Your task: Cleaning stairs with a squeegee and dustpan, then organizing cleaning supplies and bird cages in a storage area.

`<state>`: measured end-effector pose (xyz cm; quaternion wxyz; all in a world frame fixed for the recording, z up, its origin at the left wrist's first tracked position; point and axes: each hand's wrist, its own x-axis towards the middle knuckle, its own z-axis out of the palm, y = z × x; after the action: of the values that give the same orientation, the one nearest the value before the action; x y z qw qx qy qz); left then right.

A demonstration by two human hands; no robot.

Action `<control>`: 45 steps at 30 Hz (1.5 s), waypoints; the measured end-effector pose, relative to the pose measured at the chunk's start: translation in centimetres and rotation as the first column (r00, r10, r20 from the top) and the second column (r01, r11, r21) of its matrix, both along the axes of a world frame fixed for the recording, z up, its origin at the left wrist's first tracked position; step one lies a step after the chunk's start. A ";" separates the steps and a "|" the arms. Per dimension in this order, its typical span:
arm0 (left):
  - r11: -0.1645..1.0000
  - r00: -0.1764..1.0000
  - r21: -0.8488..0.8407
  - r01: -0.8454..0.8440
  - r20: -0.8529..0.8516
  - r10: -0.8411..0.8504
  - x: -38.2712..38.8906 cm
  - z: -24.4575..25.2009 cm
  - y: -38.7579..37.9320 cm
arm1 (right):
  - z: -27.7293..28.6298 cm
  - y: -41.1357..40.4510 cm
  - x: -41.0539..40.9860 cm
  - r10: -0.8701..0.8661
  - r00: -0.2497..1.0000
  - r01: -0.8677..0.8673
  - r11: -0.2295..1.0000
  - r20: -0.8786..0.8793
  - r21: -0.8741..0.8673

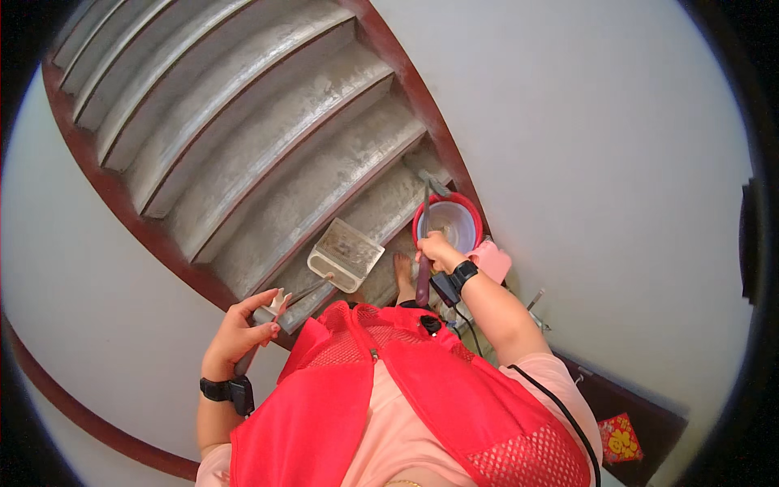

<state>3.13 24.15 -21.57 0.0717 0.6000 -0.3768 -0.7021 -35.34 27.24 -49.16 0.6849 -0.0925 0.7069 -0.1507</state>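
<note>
My left hand [246, 329] grips the handle of a long-handled dustpan [345, 254], at the lower left. A small white and pink thing, too unclear to name, shows at its fingertips. The pan, with dark dirt on it, is at the lowest stairs in front of me. My right hand [437, 248] is closed around the dark red grip of a long-handled brush [422, 280]. Its grey head [435, 184] is at the far rim of a red basin [477, 213]. A translucent pale basin [450, 222] sits inside the red one.
Concrete stairs [255, 140] with dark red side borders rise toward the upper left. A white wall [578, 152] stands on the right. A pink plastic container [492, 262] is beside the basins. My bare foot [402, 268] is between the dustpan and the basins. Black cables hang near my right arm.
</note>
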 end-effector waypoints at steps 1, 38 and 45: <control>1.000 1.000 0.006 -0.002 -0.002 0.002 0.0 0.0 -0.2 | 2.1 0.0 0.7 0.011 1.000 -0.011 1.000 0.017 0.008; 0.997 0.998 -0.062 0.043 -0.050 -0.046 0.4 -5.8 -1.5 | 13.1 23.7 0.2 -0.161 0.986 0.157 0.984 -0.038 -0.088; 0.996 0.996 -0.054 0.073 -0.037 -0.075 0.0 -6.1 -0.6 | 9.9 23.2 -1.5 -0.358 0.929 0.327 0.914 -0.095 -0.239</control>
<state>3.14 23.52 -27.67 0.0687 0.5696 -0.4156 -0.7058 -36.86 50.45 -39.29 0.5833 -0.0519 0.7365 -0.3386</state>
